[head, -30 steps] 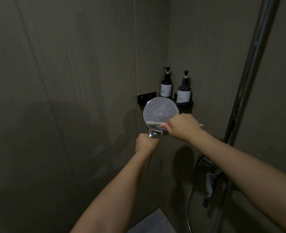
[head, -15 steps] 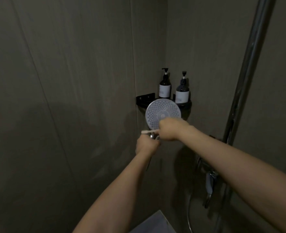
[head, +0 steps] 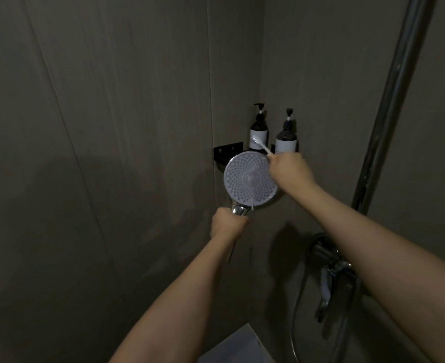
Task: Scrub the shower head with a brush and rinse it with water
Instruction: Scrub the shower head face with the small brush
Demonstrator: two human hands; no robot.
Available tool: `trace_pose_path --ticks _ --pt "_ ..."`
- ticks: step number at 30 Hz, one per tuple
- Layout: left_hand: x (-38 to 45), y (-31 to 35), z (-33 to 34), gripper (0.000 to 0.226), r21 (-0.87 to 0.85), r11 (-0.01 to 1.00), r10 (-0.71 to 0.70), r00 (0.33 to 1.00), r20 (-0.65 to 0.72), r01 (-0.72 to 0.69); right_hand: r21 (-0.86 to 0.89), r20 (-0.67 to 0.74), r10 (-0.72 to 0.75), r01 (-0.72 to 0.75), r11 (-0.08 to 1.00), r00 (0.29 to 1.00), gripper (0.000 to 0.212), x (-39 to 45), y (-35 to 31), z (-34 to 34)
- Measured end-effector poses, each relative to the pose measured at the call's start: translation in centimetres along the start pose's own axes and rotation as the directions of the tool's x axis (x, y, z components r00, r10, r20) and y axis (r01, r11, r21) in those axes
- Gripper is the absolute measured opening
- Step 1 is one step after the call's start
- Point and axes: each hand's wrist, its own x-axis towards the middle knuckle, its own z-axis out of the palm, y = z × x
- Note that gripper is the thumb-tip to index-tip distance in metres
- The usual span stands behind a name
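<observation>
The left hand (head: 227,224) grips the chrome handle of the shower head (head: 250,179), fingers curled tight around it, and holds its face toward the camera in front of the corner shelf (head: 227,150). The right hand (head: 289,170) pinches a small white brush (head: 262,145) at the upper right rim, bristles lifted off the face. A wide stroke could knock the two bottles (head: 259,131) just behind. The wet handle may also slip and turn, so the brush misses the nozzles

Home shower stall: riser pipe (head: 399,100), pump bottles (head: 285,138).
</observation>
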Motion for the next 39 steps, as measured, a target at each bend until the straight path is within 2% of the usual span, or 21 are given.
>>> trace_pose_path --ticks 4,5,8,9,12,14,15,18,19,21,22,24,26,27,30,31,33,35,36,37,39 --pt "0.2 0.2 0.0 0.037 -0.02 1.0 0.013 1.0 -0.003 -0.013 0.005 0.22 -0.082 0.083 0.997 0.972 0.029 -1.5 -0.3 2.2" --pt "0.3 0.1 0.0 0.034 -0.018 1.0 0.009 1.0 -0.004 -0.009 0.021 0.198 -0.07 0.067 0.998 0.978 0.035 -1.2 -0.2 2.1" --pt "0.3 -0.3 -0.1 0.025 -0.01 1.0 -0.01 1.0 -0.004 0.01 0.113 -0.057 0.054 -0.048 0.992 0.997 0.042 0.6 0.9 0.6" --pt "0.2 -0.4 0.0 0.024 -0.01 1.0 -0.012 1.0 -0.004 0.012 0.079 -0.048 0.06 -0.056 0.995 0.997 0.041 0.5 1.0 0.4" --pt "0.1 -0.7 0.1 0.031 -0.004 1.0 -0.01 1.0 -0.021 0.01 -0.029 0.215 -0.049 0.057 0.998 0.975 0.033 -1.8 0.1 1.8" --pt "0.2 -0.6 0.1 0.032 -0.013 1.0 -0.009 0.999 -0.032 0.008 -0.063 0.285 -0.149 0.174 0.983 0.947 0.029 -2.7 -0.3 1.9" --pt "0.2 -0.5 0.0 0.028 -0.016 1.0 -0.008 1.0 -0.026 0.007 -0.063 0.221 -0.142 0.16 0.985 0.965 0.028 -1.7 -0.1 1.6" --pt "0.1 -0.1 -0.1 0.024 -0.023 1.0 0.001 1.0 -0.013 -0.001 0.016 0.037 0.032 -0.033 0.999 0.999 0.039 0.1 1.2 -0.4" --pt "0.1 0.0 -0.2 0.024 -0.027 1.0 0.001 1.0 -0.013 -0.001 -0.026 0.083 0.041 -0.039 0.999 0.996 0.041 0.0 1.5 -0.2" --pt "0.0 -0.4 -0.2 0.025 -0.029 1.0 -0.002 1.0 -0.016 0.001 -0.118 0.244 -0.018 0.048 0.992 0.97 0.04 -1.2 1.5 1.0" --pt "0.0 -0.8 -0.2 0.026 -0.015 1.0 -0.003 1.0 -0.017 0.002 -0.106 0.261 -0.07 0.101 0.989 0.963 0.039 -2.0 1.2 1.4" --pt "0.0 -1.5 -0.1 0.027 0.002 1.0 -0.01 1.0 -0.026 0.01 -0.033 0.203 -0.062 0.07 0.997 0.977 0.039 -1.5 1.5 0.7" --pt "0.0 -1.5 0.1 0.024 -0.012 1.0 -0.017 1.0 -0.011 0.017 0.054 0.054 0.013 -0.016 0.998 0.998 0.042 -0.2 2.3 -0.2" --pt "-0.1 -1.2 0.1 0.023 -0.022 1.0 -0.019 1.0 -0.007 0.019 0.042 0.052 0.012 -0.015 0.999 0.999 0.043 -0.1 2.4 -0.3" --pt "0.0 -0.7 0.1 0.023 -0.032 0.999 -0.014 1.0 -0.005 0.014 -0.127 0.31 -0.068 0.112 0.986 0.948 0.038 -1.4 2.1 1.6" --pt "0.0 -0.8 0.1 0.024 -0.03 0.999 -0.012 1.0 -0.007 0.012 -0.142 0.349 -0.096 0.154 0.978 0.932 0.037 -1.9 2.0 1.9" --pt "0.1 -1.1 0.0 0.024 -0.029 1.0 -0.012 1.0 -0.01 0.012 -0.073 0.254 -0.122 0.145 0.987 0.96 0.035 -1.4 1.9 1.2" --pt "0.2 -1.2 0.1 0.024 -0.025 0.999 -0.02 1.0 -0.017 0.02 0.119 0.04 -0.047 0.042 0.992 0.998 0.038 -0.4 2.2 0.1" --pt "0.1 -1.1 0.1 0.025 -0.024 1.0 -0.02 1.0 -0.017 0.02 0.191 0.005 0.011 -0.011 0.982 1.0 0.041 -0.3 2.4 -0.1" --pt "0.0 -0.9 0.2 0.025 -0.026 1.0 -0.017 1.0 -0.015 0.017 0.18 0.08 0.007 -0.021 0.983 0.997 0.042 -0.6 2.4 0.0" --pt "-0.1 -0.6 0.3 0.03 -0.04 0.999 -0.01 1.0 -0.009 0.01 -0.019 0.376 -0.025 0.034 0.999 0.926 0.038 -1.7 2.3 1.9"
